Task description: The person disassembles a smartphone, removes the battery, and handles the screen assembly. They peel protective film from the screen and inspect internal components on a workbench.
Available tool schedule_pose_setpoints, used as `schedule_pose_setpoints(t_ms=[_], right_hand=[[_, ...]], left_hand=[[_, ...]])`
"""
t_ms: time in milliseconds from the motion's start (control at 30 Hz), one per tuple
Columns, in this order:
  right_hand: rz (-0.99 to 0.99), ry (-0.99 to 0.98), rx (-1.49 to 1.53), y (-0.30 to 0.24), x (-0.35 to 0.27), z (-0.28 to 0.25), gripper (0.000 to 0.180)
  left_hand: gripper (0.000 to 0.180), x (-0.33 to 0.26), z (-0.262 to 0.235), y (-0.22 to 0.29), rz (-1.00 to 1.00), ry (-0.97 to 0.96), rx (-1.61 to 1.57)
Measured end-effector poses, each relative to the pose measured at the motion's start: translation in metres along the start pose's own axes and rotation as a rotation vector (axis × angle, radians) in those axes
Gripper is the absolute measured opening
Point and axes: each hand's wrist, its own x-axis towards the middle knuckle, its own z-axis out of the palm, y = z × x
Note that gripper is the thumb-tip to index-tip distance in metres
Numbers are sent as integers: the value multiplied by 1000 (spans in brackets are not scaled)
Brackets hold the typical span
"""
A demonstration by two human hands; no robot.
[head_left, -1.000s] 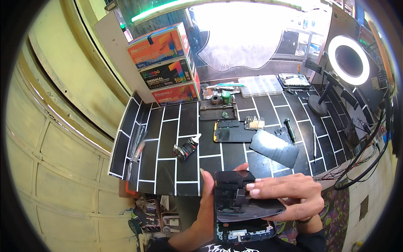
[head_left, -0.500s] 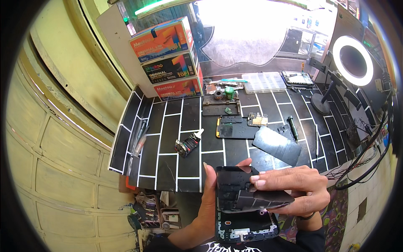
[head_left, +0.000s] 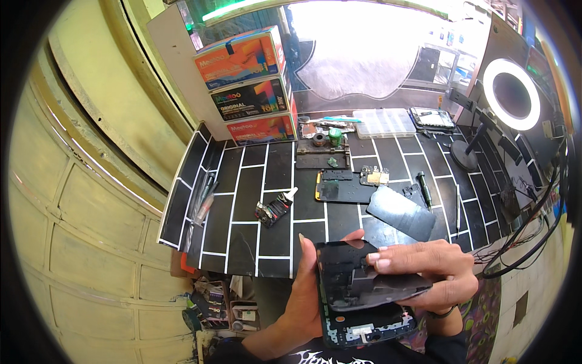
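My left hand (head_left: 301, 297) is wrapped round the edge of an opened phone's frame (head_left: 348, 338), with the thumb along its left side. Over the frame lies a glossy black phone screen (head_left: 342, 276), tilted, its lower end raised so the inside of the frame shows beneath. My right hand (head_left: 445, 273) grips the screen, two fingers pressed on its front and the others at its right lower corner. On the bench beyond are a black glue tube (head_left: 276, 209) with a white tip, a grey back panel (head_left: 400, 212) and a dark phone housing (head_left: 342, 191).
A gold-and-black circuit board (head_left: 374, 175), a dark screwdriver (head_left: 424, 189) and a metal holder (head_left: 312, 159) lie farther back. Stacked boxes (head_left: 248, 100) stand at the back left, a clear compartment case (head_left: 385, 123) behind. A lit ring lamp (head_left: 535, 97) and cables (head_left: 533, 233) are on the right.
The phone frame and the screen have shifted slightly right and turned a little in my hands. Both hands keep their hold.
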Motion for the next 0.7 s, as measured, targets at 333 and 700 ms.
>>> schedule_pose_setpoints(t_ms=[333,700], right_hand=[[78,350,-102,1,-69,12,22],[713,243,38,-29,-82,-3,22]], left_hand=[[108,-7,16,2,282,-88,342],[130,-9,-8,13,620,-163,835]])
